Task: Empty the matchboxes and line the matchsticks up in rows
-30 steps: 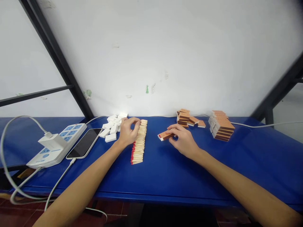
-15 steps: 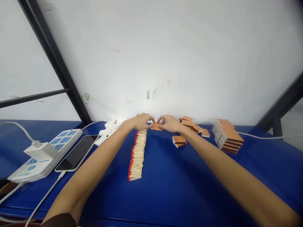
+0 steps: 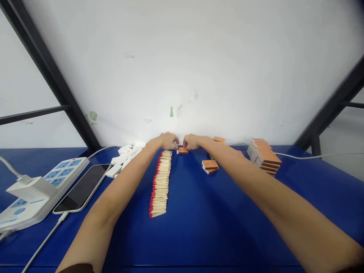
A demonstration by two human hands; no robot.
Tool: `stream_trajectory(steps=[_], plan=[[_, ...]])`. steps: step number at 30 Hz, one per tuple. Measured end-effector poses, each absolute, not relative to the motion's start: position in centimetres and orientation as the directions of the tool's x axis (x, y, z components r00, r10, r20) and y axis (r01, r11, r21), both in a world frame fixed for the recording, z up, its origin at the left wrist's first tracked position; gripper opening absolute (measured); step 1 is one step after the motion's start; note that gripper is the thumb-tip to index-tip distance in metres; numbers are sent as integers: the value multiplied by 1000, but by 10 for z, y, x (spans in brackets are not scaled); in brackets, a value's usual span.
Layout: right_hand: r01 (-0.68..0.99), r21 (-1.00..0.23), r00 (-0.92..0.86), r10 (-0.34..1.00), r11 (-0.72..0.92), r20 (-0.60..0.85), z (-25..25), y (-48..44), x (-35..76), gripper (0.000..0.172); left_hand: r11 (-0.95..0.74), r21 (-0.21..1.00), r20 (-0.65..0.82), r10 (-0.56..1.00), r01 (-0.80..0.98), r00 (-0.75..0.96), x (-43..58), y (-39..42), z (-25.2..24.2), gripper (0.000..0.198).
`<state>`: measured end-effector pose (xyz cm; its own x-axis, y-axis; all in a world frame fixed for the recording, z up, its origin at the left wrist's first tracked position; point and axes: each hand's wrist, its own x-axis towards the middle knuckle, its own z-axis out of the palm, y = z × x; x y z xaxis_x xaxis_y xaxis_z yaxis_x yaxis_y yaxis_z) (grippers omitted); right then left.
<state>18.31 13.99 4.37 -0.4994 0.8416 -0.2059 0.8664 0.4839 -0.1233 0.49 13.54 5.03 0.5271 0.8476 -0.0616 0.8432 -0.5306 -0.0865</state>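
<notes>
One pale wall [image 3: 227, 76] backs a blue table [image 3: 187, 227] bearing a long row of matches [image 3: 159, 184], slim cream sticks with red heads leftward. Beyond its far end, the left hand [image 3: 169, 140] curls beside a small matchbox [image 3: 183, 151] and the right hand [image 3: 192, 141] touches its top; whether either pinches it, I cannot tell. The box, between them, shows orange-brown above, white at its left end.
</notes>
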Motion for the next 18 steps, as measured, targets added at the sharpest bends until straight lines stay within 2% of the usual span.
stream_trajectory(steps=[4, 10, 14, 18], plan=[[853, -145, -522, 812, 502, -260, 51, 145, 186, 31, -481, -100, -110, 875, 871, 470, 6, 130, 47, 54], [848, -91, -529, 826, 522, -195, 37, 142, 181, 35, -458, -85, -145, 884, 885, 444, 6, 127, 44, 50], [837, -91, -547, 820, 540, -169, 32, 134, 178, 33, -453, -49, -164, 883, 890, 441, 4, 125, 43, 46], [831, -91, -556, 816, 548, -162, 31, 130, 177, 39, -454, -29, -168, 881, 891, 443, -1, 124, 41, 47]])
